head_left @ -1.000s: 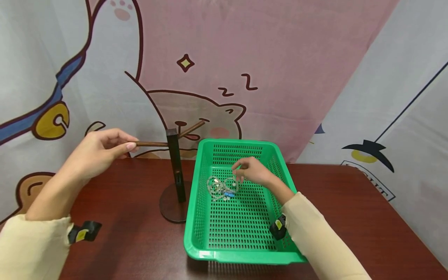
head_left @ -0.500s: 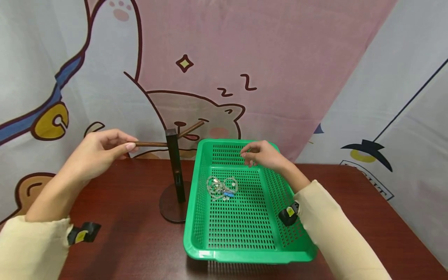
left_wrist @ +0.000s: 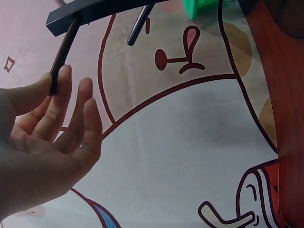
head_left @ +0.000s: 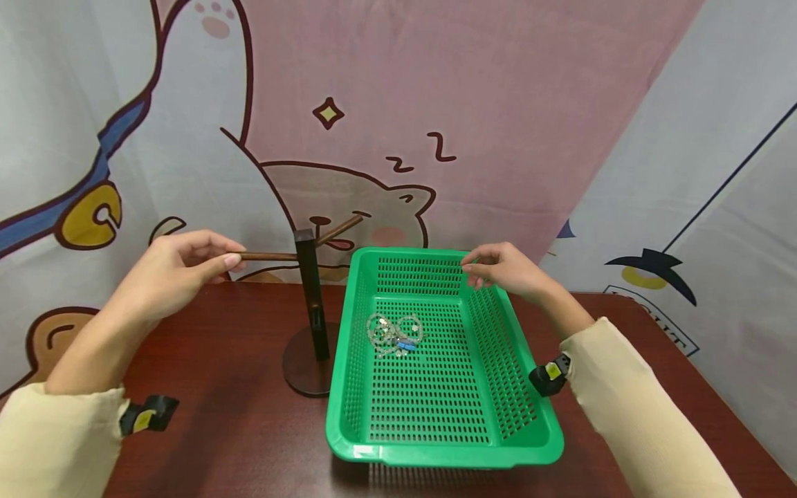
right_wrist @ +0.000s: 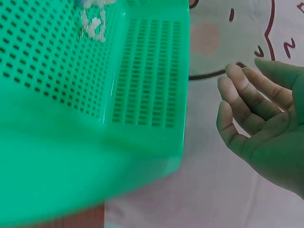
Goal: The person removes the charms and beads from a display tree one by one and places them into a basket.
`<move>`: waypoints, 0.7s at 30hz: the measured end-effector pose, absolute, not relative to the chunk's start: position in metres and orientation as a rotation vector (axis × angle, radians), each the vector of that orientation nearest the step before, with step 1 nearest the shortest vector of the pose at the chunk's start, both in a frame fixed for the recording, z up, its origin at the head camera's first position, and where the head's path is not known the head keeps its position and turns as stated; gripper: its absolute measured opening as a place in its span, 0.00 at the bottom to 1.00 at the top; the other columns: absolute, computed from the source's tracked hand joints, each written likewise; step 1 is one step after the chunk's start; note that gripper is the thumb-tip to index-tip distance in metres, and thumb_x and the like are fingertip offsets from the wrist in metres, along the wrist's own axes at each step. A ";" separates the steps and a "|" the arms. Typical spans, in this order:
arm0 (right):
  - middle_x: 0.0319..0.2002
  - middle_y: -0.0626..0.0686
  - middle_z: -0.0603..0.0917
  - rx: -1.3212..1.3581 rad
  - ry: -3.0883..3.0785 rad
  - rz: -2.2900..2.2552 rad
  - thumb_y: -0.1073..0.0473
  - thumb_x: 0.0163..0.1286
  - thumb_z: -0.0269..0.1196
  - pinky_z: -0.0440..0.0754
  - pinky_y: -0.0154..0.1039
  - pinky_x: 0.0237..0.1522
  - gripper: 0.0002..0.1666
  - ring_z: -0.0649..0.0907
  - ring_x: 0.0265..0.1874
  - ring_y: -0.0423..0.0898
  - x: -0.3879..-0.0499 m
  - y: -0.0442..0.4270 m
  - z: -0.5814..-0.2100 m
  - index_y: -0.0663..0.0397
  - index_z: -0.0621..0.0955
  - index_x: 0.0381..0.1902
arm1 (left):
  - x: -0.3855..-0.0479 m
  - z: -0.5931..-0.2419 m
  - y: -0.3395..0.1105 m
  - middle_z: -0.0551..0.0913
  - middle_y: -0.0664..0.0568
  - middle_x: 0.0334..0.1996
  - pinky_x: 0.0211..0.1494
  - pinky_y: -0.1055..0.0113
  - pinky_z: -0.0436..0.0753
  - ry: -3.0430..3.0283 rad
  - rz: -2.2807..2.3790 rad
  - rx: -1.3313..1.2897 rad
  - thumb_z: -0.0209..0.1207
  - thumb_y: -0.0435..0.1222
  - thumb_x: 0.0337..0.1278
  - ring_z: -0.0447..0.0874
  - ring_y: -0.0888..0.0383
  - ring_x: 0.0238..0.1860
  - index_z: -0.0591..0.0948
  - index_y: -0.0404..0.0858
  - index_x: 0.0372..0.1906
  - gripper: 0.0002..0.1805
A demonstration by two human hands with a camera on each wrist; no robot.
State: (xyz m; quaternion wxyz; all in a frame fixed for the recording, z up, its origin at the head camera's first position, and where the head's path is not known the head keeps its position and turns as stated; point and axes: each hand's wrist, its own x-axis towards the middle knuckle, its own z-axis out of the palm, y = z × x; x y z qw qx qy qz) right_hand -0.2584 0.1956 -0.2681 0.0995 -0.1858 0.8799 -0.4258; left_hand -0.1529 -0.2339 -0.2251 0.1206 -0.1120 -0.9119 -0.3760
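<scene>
At the left of the head view, my left hand (head_left: 168, 273) pinches the end of a thin wooden peg (head_left: 269, 256) between thumb and fingertips. The peg sticks out sideways from the dark upright post of a wooden stand (head_left: 313, 301) with a round base. In the left wrist view, the other fingers of that hand stay clear of the peg (left_wrist: 65, 50). My right hand (head_left: 507, 270) hovers by the back right corner of a green plastic basket (head_left: 448, 455), its fingers loosely bent around nothing. Clear beaded bracelets (head_left: 386, 335) with a blue piece lie together on the basket floor.
A second peg (head_left: 340, 230) slants backward to the right from the post's top. The basket stands on the reddish-brown table (head_left: 224, 415), close to the stand's right side. Behind the table hangs a printed cartoon cloth (head_left: 529, 104).
My right hand has drawn away from above the bracelets, moving right and back to the basket's far corner. The left hand, stand, basket and bracelets keep their places.
</scene>
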 end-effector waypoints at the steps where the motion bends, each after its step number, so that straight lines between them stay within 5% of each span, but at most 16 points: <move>1: 0.30 0.58 0.83 -0.539 2.606 -1.257 0.57 0.67 0.57 0.78 0.47 0.36 0.14 0.80 0.30 0.54 -0.258 0.200 -0.268 0.61 0.79 0.46 | -0.153 -0.225 -0.234 0.81 0.45 0.34 0.31 0.75 0.75 -2.664 -1.099 -0.326 0.55 0.40 0.61 0.77 0.64 0.30 0.80 0.34 0.44 0.13; 7: 0.32 0.63 0.82 -0.491 2.612 -1.260 0.56 0.68 0.56 0.78 0.47 0.37 0.15 0.79 0.33 0.61 -0.254 0.225 -0.271 0.61 0.78 0.47 | -0.154 -0.226 -0.234 0.81 0.45 0.34 0.32 0.75 0.75 -2.671 -1.110 -0.325 0.54 0.40 0.62 0.77 0.65 0.30 0.79 0.34 0.44 0.14; 21: 0.32 0.59 0.81 -0.499 2.676 -1.206 0.56 0.70 0.54 0.79 0.40 0.34 0.18 0.81 0.30 0.47 -0.233 0.275 -0.283 0.67 0.76 0.48 | -0.154 -0.232 -0.239 0.82 0.42 0.38 0.33 0.75 0.76 -2.709 -1.134 -0.348 0.55 0.39 0.61 0.78 0.65 0.31 0.76 0.32 0.50 0.17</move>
